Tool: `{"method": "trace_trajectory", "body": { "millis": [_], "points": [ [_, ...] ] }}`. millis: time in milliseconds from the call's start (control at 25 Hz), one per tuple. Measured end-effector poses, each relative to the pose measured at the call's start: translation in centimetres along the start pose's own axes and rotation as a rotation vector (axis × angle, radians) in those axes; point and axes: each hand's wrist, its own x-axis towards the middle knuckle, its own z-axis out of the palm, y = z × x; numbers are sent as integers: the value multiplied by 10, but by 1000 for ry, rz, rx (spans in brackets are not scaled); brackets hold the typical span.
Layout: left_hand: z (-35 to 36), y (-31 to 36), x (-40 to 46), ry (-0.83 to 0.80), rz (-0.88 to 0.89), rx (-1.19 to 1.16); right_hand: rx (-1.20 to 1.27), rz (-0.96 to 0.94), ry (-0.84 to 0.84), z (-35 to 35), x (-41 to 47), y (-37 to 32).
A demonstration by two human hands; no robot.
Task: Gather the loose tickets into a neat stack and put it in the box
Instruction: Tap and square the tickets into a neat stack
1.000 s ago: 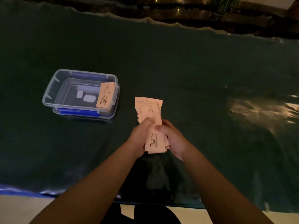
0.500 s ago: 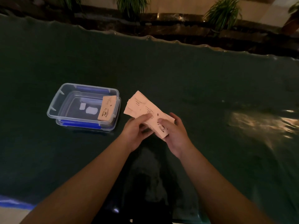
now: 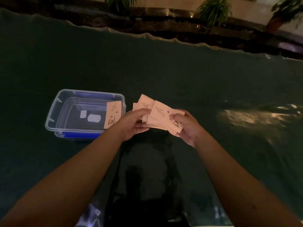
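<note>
Both hands hold a fanned bunch of pale pink tickets [image 3: 159, 111] above the dark green table. My left hand [image 3: 135, 123] pinches the bunch's left side, thumb on top. My right hand [image 3: 186, 126] grips the right end, thumb pressed on the top ticket beside a printed cup drawing. The tickets are uneven, with corners sticking out at the upper left. To the left stands a clear plastic box [image 3: 54, 112] with blue clips. One single ticket [image 3: 113, 114] leans inside it against the right wall.
The dark green table cover [image 3: 180, 76] spreads all around, with a wavy far edge and a bright light reflection [image 3: 255, 115] at the right. Potted plants [image 3: 213, 10] and a dark ledge stand beyond the far edge. Two white labels show through the box bottom.
The bunch of tickets has turned from upright to lying sideways, slanting down to the right. My hands have spread apart to its two ends. The camera has tilted up a little.
</note>
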Motion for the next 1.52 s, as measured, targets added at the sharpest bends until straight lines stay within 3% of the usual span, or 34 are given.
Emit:
{"method": "trace_trajectory", "body": {
  "millis": [240,440,640,840,1000,1240,1400,1520],
  "points": [
    [2,7,20,31,-121,168,-33,8,66,-9,31,-3],
    [10,-3,38,179,-154,148,-167,40,35,-11,63,6],
    [19,-11,50,362,-116,413,-280,112,46,-16,83,12],
    [30,-11,55,383,-144,204,-322,145,27,-20,91,8],
    [31,-13,58,341,-119,281,-289,149,12,-22,92,7],
    [26,-12,61,288,-111,203,-232,169,-81,-22,86,0],
    [22,-15,58,230,-76,154,-121,164,-146,-28,76,4],
    [23,-19,47,218,45,-25,45,148,-131,-26,65,17]
  ]
}}
